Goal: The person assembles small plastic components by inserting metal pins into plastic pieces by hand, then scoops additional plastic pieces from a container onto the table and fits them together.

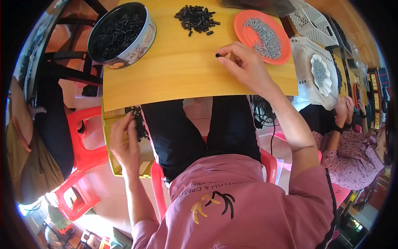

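While pinching black piece (217, 55) w/ R hand (248, 68), half-curled L hand (125, 144) by basket (106, 132) (hold unclear); prob. mid-handling, next needed steadiness.

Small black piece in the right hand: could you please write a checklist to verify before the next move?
1. Right hand pinches the small black piece between thumb and finger: ok.
2. Grey parts lie on the orange-red plate: ok.
3. Loose black pile is apart from the plate: ok.
4. Left hand, by the yellow crate, is empty: cannot tell.
5. Small black piece is undamaged: cannot tell, too small.
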